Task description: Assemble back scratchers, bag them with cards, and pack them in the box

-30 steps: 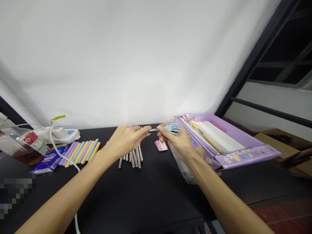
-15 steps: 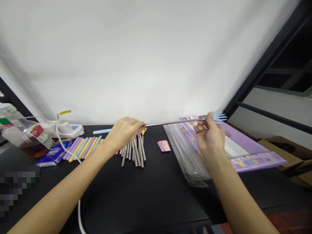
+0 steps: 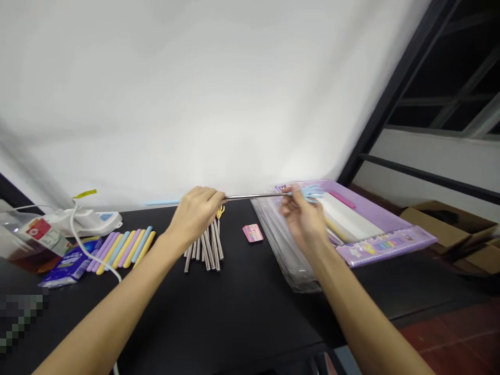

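A telescopic back scratcher (image 3: 255, 197) lies level between my hands above the black table. Its blue handle sticks out to the left of my left hand (image 3: 197, 213), which is wrapped around it. At the other end, my right hand (image 3: 302, 216) grips the thin metal rod by the light-blue claw, which is blurred. Below my left hand lie several metal rods (image 3: 209, 250), one showing a yellow claw (image 3: 221, 211). Light-coloured handles (image 3: 123, 249) in purple, yellow and blue lie in a row to the left.
Small pink cards (image 3: 253, 233) lie mid-table. Clear plastic bags (image 3: 279, 245) and a purple printed package (image 3: 386, 245) are on the right. At left are a blue packet (image 3: 72, 263), a bottle (image 3: 42, 239), a power strip (image 3: 103, 223) and a white cable (image 3: 84, 245). Cardboard boxes (image 3: 445, 224) stand far right.
My hands have come closer together, and less of the metal rod shows between them. The view has turned somewhat to the right.
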Demonstrator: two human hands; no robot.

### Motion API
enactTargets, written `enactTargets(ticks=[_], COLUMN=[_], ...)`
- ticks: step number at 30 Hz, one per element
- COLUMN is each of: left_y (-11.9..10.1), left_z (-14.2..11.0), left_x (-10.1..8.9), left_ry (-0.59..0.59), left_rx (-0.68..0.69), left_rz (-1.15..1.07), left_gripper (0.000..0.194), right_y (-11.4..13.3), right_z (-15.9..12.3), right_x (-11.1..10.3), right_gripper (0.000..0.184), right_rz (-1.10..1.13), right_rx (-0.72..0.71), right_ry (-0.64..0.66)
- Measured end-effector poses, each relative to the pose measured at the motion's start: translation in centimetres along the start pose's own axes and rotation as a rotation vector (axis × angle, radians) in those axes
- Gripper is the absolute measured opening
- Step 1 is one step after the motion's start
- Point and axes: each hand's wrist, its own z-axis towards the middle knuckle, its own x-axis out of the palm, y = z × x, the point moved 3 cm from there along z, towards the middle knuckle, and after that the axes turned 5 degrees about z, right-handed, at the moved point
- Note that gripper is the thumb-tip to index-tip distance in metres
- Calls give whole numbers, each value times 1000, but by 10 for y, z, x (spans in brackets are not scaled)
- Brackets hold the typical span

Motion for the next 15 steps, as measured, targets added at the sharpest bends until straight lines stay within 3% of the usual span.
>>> enactTargets(ticks=[2,4,10,12,15], left_y=[-13,-16,10,6,-10], left_z=[5,2,-18,-14,-1], left_x=[-2,-6,-15,-13,-9], left_ry=[-14,-15,-45,-37,5], left_rx=[32,77,49,94,97], left_rz=[-30,-59,28,-2,-66], left_gripper=[21,22,24,28,31], right_y=[-11,-8,11,2,-16], right_z=[-8,-7,13,8,-3], right_x=[9,7,-15,-7,11], right_gripper=[30,31,41,41,36], right_rz=[-48,-52,88,61,-19], right_rx=[32,30,-67,-34,99], right_ry=[84,83,-81,-46,117])
